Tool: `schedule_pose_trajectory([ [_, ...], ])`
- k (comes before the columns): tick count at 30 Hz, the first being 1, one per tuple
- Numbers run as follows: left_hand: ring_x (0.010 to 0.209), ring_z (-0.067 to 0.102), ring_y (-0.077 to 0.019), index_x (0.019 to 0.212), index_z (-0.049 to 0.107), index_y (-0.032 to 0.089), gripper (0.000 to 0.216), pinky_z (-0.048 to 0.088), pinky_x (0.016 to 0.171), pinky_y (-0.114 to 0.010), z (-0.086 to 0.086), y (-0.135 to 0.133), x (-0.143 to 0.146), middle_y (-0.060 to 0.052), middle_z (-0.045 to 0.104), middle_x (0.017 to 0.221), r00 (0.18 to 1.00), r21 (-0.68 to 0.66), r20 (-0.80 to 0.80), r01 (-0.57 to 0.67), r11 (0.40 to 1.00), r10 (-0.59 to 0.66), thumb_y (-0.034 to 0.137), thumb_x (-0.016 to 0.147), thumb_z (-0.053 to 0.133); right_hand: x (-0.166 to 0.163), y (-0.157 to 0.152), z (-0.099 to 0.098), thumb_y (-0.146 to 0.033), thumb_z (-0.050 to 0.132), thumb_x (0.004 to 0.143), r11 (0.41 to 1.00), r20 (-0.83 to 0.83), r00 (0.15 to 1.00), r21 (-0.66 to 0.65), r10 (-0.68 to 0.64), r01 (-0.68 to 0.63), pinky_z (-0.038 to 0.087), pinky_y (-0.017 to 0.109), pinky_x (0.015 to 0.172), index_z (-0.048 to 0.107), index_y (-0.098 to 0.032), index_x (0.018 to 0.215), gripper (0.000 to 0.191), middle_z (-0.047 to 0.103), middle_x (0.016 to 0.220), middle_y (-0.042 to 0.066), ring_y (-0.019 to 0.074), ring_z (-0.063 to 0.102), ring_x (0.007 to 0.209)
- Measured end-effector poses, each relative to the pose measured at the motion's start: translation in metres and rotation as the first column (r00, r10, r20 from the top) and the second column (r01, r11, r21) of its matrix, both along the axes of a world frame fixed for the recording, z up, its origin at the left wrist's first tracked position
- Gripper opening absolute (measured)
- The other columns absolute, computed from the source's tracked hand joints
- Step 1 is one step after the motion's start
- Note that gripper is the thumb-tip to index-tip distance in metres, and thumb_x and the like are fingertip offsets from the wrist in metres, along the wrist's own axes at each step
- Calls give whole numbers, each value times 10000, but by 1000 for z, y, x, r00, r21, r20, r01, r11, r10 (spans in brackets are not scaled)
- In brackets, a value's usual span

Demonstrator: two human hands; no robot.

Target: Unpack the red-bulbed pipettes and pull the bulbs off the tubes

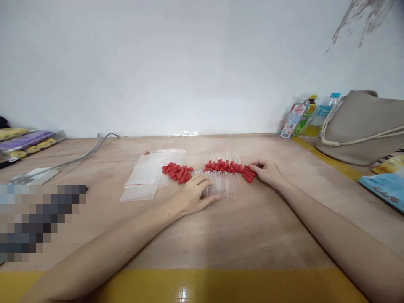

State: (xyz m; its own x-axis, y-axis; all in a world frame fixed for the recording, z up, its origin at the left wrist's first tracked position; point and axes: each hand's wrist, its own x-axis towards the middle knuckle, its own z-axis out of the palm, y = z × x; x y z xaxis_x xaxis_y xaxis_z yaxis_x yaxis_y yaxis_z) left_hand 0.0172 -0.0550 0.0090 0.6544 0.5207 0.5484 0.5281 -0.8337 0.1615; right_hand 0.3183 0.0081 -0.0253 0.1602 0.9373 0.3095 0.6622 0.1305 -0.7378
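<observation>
A row of thin clear dropper tubes (220, 185) lies on the table, with red rubber bulbs (222, 166) along its upper part. My left hand (196, 194) rests at the left end of the row, thumb apart from the bent fingers, touching the tubes. Just beyond its fingertips is a loose pile of red bulbs (176, 171). At the other end, my right hand (265, 171) pinches the tip of a red bulb (249, 174) in a small fanned group. Its fingertips partly cover that bulb.
Clear zip bags (142, 172) lie left of the pile. A grey cable (78, 159) crosses the table at left, near packets (28, 141). Bottles (325, 113), a drink carton (293, 121), a beige bag (362, 122) and a blue packet (383, 191) are at right.
</observation>
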Motion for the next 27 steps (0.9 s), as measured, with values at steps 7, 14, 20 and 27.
schedule_pose_trajectory([
  [7,1232,366,-240,1198,486,210,426,307,1017,-440,3,-1,-12,-81,466,1289,987,-48,-158,28,998,-35,426,832,481,-27,-9,25,-437,557,706,995,51,998,88,33,-37,406,239,541,679,-183,826,306,662,735,27,125,548,587],
  [14,1246,358,-238,1188,499,225,385,242,1037,-503,3,-2,-12,-86,489,1266,984,-74,-180,-17,997,3,401,846,464,-86,-15,54,-539,548,712,969,441,895,188,63,-161,371,308,671,705,-221,765,358,625,706,55,189,531,724],
  [20,1235,369,-241,1173,502,204,417,253,1039,-488,0,-3,-13,-96,498,1244,991,-53,-126,-40,998,33,420,817,505,-101,-14,50,-465,513,768,976,480,877,196,-15,-90,314,351,709,696,-236,665,311,599,675,55,209,501,774],
  [27,1244,346,-273,1183,484,203,549,250,1030,-509,-1,-2,1,-115,460,1278,989,-28,-111,-102,994,98,530,746,549,-98,-21,55,-416,489,797,963,396,914,268,-92,-19,302,372,733,694,-225,667,309,613,702,57,220,505,800],
])
